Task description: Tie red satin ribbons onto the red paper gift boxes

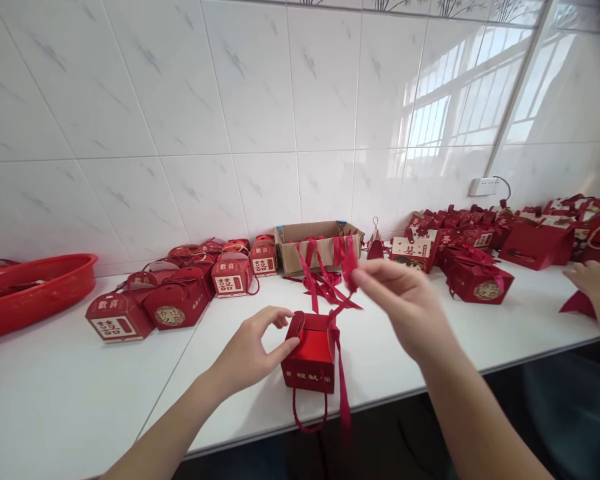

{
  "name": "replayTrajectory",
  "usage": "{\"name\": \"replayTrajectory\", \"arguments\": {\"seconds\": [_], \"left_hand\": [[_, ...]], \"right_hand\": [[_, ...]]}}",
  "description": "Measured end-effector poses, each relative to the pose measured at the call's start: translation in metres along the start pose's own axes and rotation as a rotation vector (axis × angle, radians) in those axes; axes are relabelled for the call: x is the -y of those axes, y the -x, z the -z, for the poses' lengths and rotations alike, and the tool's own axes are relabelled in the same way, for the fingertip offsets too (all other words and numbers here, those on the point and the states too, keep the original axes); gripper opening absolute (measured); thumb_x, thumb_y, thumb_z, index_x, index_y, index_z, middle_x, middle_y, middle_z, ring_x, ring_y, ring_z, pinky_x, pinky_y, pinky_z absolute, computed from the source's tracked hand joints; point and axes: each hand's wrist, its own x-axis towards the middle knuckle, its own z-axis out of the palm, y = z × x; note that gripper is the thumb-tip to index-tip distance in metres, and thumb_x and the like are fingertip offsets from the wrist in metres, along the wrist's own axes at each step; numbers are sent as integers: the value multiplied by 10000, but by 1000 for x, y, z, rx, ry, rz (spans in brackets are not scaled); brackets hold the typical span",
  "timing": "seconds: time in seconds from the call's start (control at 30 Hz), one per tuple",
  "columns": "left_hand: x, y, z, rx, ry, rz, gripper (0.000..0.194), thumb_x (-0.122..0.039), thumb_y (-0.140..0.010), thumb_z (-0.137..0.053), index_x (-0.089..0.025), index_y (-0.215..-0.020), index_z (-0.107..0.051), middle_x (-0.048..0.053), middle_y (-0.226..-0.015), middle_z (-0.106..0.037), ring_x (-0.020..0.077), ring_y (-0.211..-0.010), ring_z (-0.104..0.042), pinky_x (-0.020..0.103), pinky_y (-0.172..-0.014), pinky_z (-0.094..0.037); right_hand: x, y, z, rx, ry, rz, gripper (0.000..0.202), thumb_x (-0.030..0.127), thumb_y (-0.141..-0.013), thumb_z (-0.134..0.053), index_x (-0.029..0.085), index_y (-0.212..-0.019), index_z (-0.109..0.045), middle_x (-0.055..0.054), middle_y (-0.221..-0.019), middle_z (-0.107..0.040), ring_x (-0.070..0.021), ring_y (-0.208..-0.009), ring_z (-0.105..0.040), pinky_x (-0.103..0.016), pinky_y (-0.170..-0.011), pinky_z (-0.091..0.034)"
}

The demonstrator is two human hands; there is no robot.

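Note:
A small red gift box [309,371] stands near the table's front edge with its top open. My left hand [253,347] grips the box's left side flap, thumb on the near side and fingers behind. A red cord handle [311,427] hangs down from the box's front over the table edge. Above and to the right of the box, my right hand [405,303] pinches a dark red ribbon [349,267] and is slightly blurred. The ribbon runs down to the box's right side, and a length of it [344,380] dangles past the table edge.
Behind the box is a cardboard carton [293,259] with ribbons draped over its rim. Finished-looking red boxes [177,303] stand left, beside a red plastic basin [75,270]. More red boxes [480,277] crowd the right. Another person's hand [597,280] is at far right.

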Motion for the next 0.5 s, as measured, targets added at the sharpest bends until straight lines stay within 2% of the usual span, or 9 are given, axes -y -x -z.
{"name": "replayTrajectory", "arguments": {"seconds": [0.1, 0.13, 0.2, 0.27, 0.3, 0.37, 0.4, 0.5], "left_hand": [[6, 9, -6, -5, 22, 44, 235, -393, -846, -526, -243, -1024, -557, 19, -806, -653, 181, -755, -632, 320, -723, -515], [7, 10, -8, -19, 52, 67, 229, -385, -858, -507, -238, -1029, -547, 16, -781, -653, 175, -732, -631, 312, -706, -516], [8, 10, -11, -51, 117, 119, 244, -372, -873, -476, -225, -1059, -531, 18, -757, -653, 167, -714, -629, 293, -675, -517], [8, 10, -12, -85, 175, 159, 265, -369, -874, -467, -210, -1078, -524, 11, -717, -643, 159, -685, -618, 272, -639, -509], [8, 10, -13, -105, 203, 176, 271, -369, -870, -469, -203, -1078, -523, 5, -694, -638, 154, -661, -611, 262, -619, -501], [7, 10, -13, -142, 254, 205, 270, -371, -857, -482, -196, -1060, -521, -10, -661, -630, 144, -615, -596, 246, -587, -482], [6, 10, -13, -158, 273, 219, 268, -371, -851, -488, -195, -1051, -519, -15, -652, -630, 140, -598, -589, 241, -575, -472], [6, 12, -13, -188, 294, 249, 277, -367, -843, -495, -196, -1059, -507, -22, -641, -635, 139, -584, -581, 235, -558, -450]], "right_hand": [[25, 8, 8, -158, -123, 171, 110, 343, -824, -617, 244, -799, -659, 3, -726, -602, -131, -691, -556, -274, -664, -445], [28, 9, 7, -175, -142, 190, 126, 348, -832, -598, 245, -778, -647, 7, -701, -577, -127, -662, -537, -271, -642, -435], [24, 6, 0, -116, -128, 134, 184, 358, -840, -565, 230, -716, -612, 15, -637, -516, -118, -598, -489, -261, -589, -406], [6, 0, -13, 29, -17, -1, 218, 351, -833, -548, 208, -674, -585, 6, -657, -520, -127, -625, -498, -264, -604, -401], [-7, -3, -21, 110, 74, -74, 222, 339, -827, -541, 197, -662, -583, -14, -731, -559, -146, -703, -534, -281, -661, -415], [-36, -7, -36, 242, 314, -161, 208, 291, -797, -551, 180, -627, -598, -64, -1038, -593, -215, -989, -541, -334, -842, -394], [-49, -8, -43, 294, 417, -205, 235, 272, -793, -540, 175, -585, -593, -77, -1106, -582, -246, -1082, -508, -356, -885, -369], [-75, -8, -55, 383, 576, -296, 283, 226, -791, -512, 171, -519, -568, -97, -1141, -593, -283, -1193, -448, -405, -944, -314]]}}
